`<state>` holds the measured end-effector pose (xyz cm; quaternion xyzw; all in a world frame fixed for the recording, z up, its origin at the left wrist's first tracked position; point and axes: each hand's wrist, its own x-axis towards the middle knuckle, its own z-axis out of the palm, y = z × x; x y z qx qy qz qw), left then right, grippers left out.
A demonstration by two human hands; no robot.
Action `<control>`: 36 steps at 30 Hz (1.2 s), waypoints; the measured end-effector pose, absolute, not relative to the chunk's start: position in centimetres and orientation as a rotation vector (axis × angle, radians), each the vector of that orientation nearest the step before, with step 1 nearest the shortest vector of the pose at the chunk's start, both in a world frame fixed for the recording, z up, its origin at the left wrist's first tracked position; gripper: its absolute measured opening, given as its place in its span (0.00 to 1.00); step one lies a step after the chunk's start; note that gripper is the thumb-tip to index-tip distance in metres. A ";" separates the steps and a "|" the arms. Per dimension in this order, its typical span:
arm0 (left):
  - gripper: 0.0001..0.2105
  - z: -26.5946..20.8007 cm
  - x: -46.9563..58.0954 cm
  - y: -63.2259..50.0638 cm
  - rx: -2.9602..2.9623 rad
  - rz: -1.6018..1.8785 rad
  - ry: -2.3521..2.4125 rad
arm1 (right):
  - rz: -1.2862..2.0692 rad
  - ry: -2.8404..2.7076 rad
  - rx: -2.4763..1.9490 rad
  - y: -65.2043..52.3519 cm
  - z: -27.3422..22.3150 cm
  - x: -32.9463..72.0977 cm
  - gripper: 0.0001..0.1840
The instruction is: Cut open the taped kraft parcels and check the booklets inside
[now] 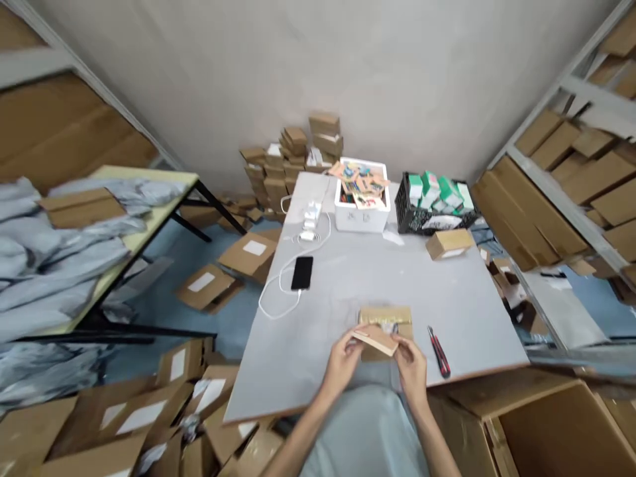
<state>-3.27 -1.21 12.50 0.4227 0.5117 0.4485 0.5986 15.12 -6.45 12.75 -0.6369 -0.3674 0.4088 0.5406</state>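
A flat, tan cardboard packet (377, 338) is held between both hands, tilted above the table. My left hand (344, 356) pinches its left end, and my right hand (411, 364) grips its right end with the fingers bent around the edge. Under the packet, partly hidden by it, a small cardboard box (386, 314) with shiny tape lies on the table. Right of my right hand is a red and black utility knife (439, 353), touched by neither hand.
On the grey table (342, 291) are a phone (302, 273) on a white cable, a white bin (362, 217) of packets, a black crate (422, 220) with green-white boxes, and a small carton (449, 243). Cartons crowd the floor; a large open box (561, 424) stands at lower right.
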 end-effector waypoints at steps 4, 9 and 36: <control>0.26 10.7 -3.4 0.3 1.046 0.938 1.172 | 1.114 -0.752 -1.482 -4.5 10.9 15.4 0.24; 0.39 9.8 -3.9 1.6 0.814 0.726 1.028 | 1.265 -0.734 -1.434 -2.5 11.8 15.0 0.30; 0.18 16.2 -8.9 37.0 1.202 1.176 1.658 | 1.340 -0.716 -1.332 36.0 18.6 8.3 0.18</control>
